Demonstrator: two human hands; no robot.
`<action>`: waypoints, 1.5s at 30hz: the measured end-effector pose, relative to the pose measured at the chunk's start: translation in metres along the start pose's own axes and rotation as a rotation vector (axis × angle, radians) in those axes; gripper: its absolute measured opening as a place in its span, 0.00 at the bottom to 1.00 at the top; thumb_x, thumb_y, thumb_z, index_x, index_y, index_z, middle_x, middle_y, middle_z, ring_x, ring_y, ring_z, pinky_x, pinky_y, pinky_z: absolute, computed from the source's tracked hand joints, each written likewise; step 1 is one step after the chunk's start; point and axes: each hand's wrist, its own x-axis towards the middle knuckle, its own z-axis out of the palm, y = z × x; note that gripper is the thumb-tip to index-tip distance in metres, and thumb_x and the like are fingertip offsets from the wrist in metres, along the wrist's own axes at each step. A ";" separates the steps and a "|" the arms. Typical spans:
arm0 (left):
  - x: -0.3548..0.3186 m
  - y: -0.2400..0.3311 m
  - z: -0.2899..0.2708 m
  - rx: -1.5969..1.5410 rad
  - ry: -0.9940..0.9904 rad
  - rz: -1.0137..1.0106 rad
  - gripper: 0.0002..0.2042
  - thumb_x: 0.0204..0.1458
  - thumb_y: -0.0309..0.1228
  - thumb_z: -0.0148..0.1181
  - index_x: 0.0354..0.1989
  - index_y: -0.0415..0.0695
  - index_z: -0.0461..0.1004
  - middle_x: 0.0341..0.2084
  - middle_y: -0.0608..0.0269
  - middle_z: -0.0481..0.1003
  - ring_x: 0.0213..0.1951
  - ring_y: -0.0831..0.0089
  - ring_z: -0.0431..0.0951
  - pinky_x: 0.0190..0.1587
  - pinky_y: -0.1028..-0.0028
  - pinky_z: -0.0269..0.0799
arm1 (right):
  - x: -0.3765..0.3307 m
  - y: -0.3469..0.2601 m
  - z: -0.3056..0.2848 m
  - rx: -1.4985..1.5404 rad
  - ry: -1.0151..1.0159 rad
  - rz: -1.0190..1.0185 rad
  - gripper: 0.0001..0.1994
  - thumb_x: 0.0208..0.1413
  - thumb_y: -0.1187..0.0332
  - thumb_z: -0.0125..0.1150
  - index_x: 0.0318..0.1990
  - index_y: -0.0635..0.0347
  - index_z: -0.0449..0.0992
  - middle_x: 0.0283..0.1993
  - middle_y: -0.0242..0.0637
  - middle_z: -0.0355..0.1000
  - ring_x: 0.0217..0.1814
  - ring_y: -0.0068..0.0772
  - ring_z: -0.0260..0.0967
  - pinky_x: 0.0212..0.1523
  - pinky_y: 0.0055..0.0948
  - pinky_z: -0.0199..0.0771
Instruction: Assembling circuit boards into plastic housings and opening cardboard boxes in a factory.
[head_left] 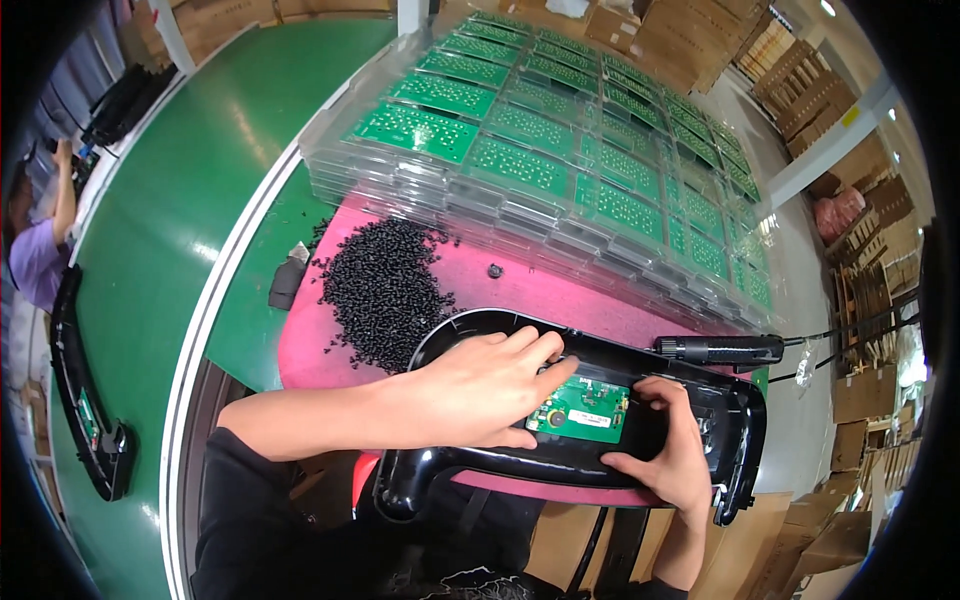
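Note:
A long black plastic housing (480,458) lies with its hollow side up in front of me. Inside it sits a green circuit board (570,425) with a white label and small parts. My left hand (495,385) reaches over the housing's left part and grips the board's left end, thumb at the lower corner and fingers at the upper one. From the right, my right hand (672,450) curls round the board's other end, its index finger at the upper corner and its thumb by the lower edge. The fingertips hide the board's corners.
Black screws (385,290) are heaped on a pink mat (310,340). Behind stand stacked clear trays (450,190) of green boards. A black electric screwdriver (720,349) lies beyond the housing. Across the green conveyor (150,330), another housing (80,390) lies near a person in purple (38,260).

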 end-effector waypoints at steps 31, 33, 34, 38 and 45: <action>-0.007 -0.033 -0.049 -0.389 0.424 -0.143 0.07 0.41 0.20 0.63 0.31 0.36 0.78 0.26 0.54 0.77 0.30 0.63 0.78 0.35 0.70 0.73 | 0.068 -0.060 -0.013 1.558 0.412 -0.276 0.16 0.60 0.57 0.49 0.51 0.55 0.62 0.33 0.28 0.60 0.38 0.27 0.61 0.51 0.45 0.61; -0.002 -0.024 -0.045 -0.544 0.456 -0.056 0.06 0.43 0.21 0.63 0.31 0.36 0.79 0.27 0.55 0.78 0.31 0.65 0.79 0.35 0.72 0.74 | 0.067 -0.065 -0.004 1.614 0.341 -0.302 0.17 0.59 0.55 0.50 0.50 0.53 0.62 0.32 0.26 0.60 0.37 0.26 0.60 0.51 0.46 0.60; -0.001 -0.021 -0.043 -0.608 0.469 -0.031 0.06 0.44 0.22 0.63 0.32 0.36 0.79 0.28 0.56 0.78 0.32 0.66 0.79 0.36 0.73 0.74 | 0.066 -0.067 0.001 1.634 0.316 -0.306 0.17 0.59 0.55 0.50 0.50 0.52 0.62 0.32 0.26 0.60 0.36 0.25 0.60 0.51 0.46 0.60; 0.001 -0.014 -0.034 -0.925 0.409 -0.170 0.05 0.47 0.21 0.62 0.34 0.36 0.79 0.28 0.60 0.78 0.32 0.75 0.78 0.37 0.77 0.74 | 0.058 -0.060 0.004 1.640 0.262 -0.428 0.17 0.57 0.54 0.51 0.49 0.51 0.62 0.30 0.24 0.60 0.33 0.24 0.59 0.50 0.46 0.60; 0.004 -0.012 -0.021 -1.354 0.234 -0.281 0.05 0.51 0.21 0.60 0.36 0.34 0.76 0.29 0.61 0.77 0.31 0.79 0.77 0.37 0.80 0.74 | 0.043 -0.062 0.004 1.630 0.288 -0.561 0.14 0.54 0.60 0.58 0.43 0.50 0.61 0.27 0.21 0.61 0.27 0.17 0.58 0.43 0.34 0.55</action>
